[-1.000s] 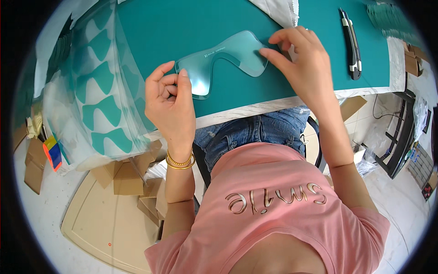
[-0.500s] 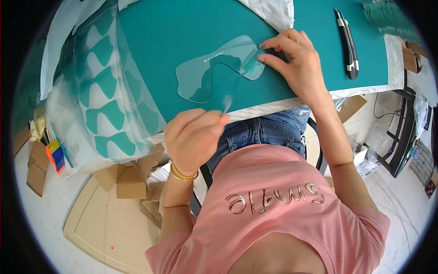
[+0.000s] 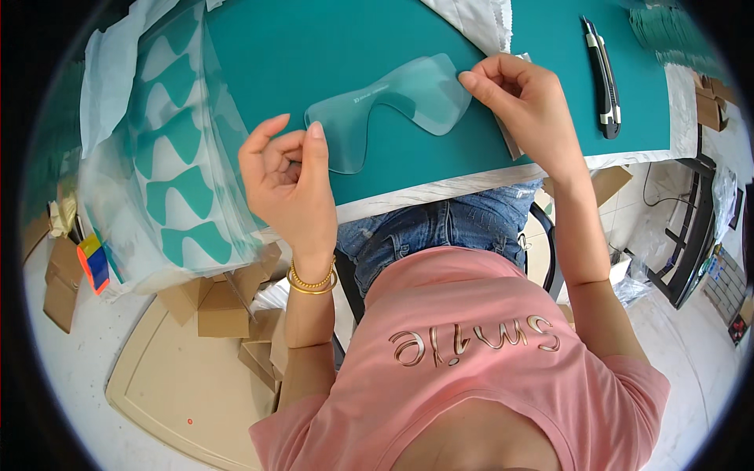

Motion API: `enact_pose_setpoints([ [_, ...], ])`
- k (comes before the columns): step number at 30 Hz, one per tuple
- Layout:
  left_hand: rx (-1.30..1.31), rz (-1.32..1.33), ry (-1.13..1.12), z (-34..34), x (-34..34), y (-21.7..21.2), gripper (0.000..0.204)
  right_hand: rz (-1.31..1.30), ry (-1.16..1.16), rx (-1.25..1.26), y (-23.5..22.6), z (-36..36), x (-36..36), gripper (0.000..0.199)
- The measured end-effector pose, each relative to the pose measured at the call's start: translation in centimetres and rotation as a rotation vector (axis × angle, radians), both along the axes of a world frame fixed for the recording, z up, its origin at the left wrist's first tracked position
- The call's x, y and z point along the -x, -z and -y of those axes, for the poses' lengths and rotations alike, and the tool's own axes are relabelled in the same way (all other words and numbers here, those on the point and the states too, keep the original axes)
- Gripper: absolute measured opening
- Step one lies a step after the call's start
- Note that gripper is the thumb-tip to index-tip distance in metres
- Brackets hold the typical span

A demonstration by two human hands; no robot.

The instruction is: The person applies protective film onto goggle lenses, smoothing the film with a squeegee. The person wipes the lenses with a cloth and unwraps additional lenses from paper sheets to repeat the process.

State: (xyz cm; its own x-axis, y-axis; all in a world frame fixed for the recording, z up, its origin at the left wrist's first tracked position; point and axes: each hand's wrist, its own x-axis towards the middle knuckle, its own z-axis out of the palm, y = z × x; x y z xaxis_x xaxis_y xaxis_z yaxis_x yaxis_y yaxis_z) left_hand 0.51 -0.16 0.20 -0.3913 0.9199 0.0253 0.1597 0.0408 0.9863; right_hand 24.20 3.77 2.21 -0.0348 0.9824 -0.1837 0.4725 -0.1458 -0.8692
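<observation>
A clear, slightly tinted goggle lens (image 3: 428,98) with a deep nose notch and small pale print is held over the green mat (image 3: 408,169). At its right edge, my right hand (image 3: 530,106) pinches it between thumb and forefinger. My left hand (image 3: 287,177) is at the left edge, its thumb overlapping the rim, forefinger raised and other fingers curled; the thumb hides part of the contact. Partly hidden under my right hand is a narrow grey-brown strip (image 3: 509,140).
Clear plastic sheets (image 3: 177,157) with several lens-shaped cut-outs lie at the left. A black-and-white utility knife (image 3: 603,78) rests at the right. White cloth (image 3: 475,23) lies at the far edge. Cardboard boxes (image 3: 224,310) stand below the table's left side.
My left hand has moved left and up from the table's front edge to the lens's left end, its fingers spreading. My right hand has shifted slightly right, and the lens has tilted.
</observation>
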Motion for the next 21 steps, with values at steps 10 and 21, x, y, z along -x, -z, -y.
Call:
enact_pose_setpoints([
  [10, 0.065, -0.045, -0.012, 0.0, -0.1, 0.4, 0.028, 0.203, 0.026, -0.038, 0.1, -0.1, 1.2, 0.028],
  [21, 0.055, -0.062, -0.001, 0.0, -0.2, 0.8, 0.028, 0.244, 0.031, -0.025, -0.2, -0.5, 1.3, 0.029],
])
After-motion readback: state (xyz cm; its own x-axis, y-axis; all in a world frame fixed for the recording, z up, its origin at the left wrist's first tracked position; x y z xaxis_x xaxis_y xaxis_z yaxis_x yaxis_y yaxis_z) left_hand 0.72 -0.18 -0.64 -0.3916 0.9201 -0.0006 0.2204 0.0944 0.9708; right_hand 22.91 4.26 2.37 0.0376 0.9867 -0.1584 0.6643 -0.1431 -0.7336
